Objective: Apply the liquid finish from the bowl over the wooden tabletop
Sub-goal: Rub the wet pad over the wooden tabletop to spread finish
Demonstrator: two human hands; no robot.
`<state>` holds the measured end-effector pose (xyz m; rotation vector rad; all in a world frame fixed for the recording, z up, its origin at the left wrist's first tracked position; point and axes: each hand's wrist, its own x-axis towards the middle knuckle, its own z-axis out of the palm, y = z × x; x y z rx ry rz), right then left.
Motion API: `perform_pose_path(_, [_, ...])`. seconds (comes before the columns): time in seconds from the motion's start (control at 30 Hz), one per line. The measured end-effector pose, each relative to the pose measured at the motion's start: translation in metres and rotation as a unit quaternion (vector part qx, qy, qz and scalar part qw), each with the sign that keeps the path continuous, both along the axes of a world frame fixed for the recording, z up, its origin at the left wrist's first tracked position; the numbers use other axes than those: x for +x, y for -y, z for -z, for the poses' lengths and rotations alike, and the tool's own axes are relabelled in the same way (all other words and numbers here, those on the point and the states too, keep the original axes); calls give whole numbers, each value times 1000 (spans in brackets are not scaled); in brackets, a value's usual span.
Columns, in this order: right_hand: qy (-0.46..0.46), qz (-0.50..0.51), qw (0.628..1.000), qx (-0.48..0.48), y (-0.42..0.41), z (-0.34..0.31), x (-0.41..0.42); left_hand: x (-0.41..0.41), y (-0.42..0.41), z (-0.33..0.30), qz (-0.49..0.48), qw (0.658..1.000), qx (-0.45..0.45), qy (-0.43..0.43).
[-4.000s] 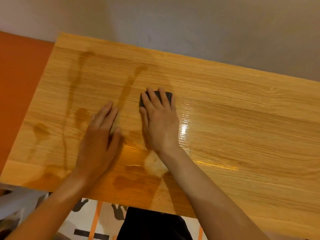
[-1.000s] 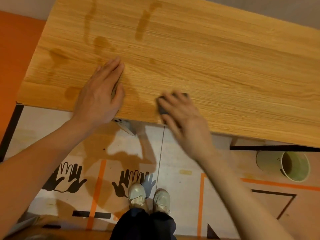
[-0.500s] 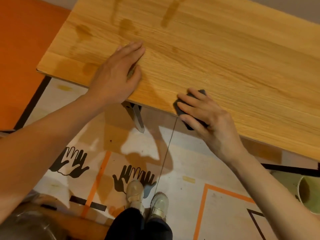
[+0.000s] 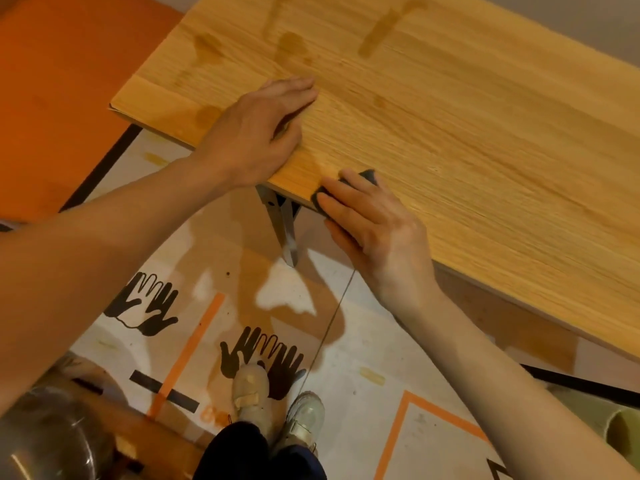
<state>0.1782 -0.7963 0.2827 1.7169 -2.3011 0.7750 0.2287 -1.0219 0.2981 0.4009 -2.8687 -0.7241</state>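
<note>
A person wipes finish along the near edge of a wooden tabletop with a dark pad.

Nearest, at the lower left, sits a metal bowl (image 4: 45,441), on what looks like a wooden stool, well apart from the work. Above the person's pale shoes (image 4: 277,400), the right hand (image 4: 374,223) curls over a dark applicator pad (image 4: 367,175), pressing it where the wooden tabletop (image 4: 485,133) ends, fingers hanging past the edge. Just beside it, the left hand (image 4: 256,136) lies flat and nearly open on the wood, holding nothing, bracing. Farther off, dark wet streaks (image 4: 381,29) cross the board unspread. Likely risks: the pad slipping off the edge and dripping finish on the floor, the bracing palm smudging wet finish, or the far streaks drying into uneven patches.
</note>
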Motion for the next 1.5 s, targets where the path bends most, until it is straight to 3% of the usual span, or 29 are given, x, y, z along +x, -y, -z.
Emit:
perform_pose_path(0.1, [-28, 48, 998, 36, -58, -5, -12, 8, 14, -2, -3, 1000, -15, -2])
perform_pose_path(0.23, [13, 87, 996, 22, -81, -6, -8, 31, 58, -1, -51, 998, -42, -17])
perform_pose_path(0.57, [-6, 62, 997, -55, 87, 18, 37, 36, 79, 10, -74, 997, 0, -31])
perform_pose_path(0.67, [-26, 47, 998, -27, 114, 18, 41, 35, 78, 10, -71, 997, 1, -42])
perform_pose_path(0.93, [30, 111, 989, 90, -27, -21, 15, 34, 79, 16, -78, 994, 7, -74])
perform_pose_path(1.2, [43, 109, 993, 11, 135, -5, 54, 33, 80, 14, -68, 995, -5, -74])
perform_pose_path(1.4, [144, 36, 984, 96, 104, -23, 44, 33, 80, 14, -55, 995, -14, -79])
perform_pose_path(1.5, [247, 74, 960, 110, 126, -33, 18, 31, 82, 14, -54, 996, -18, -71])
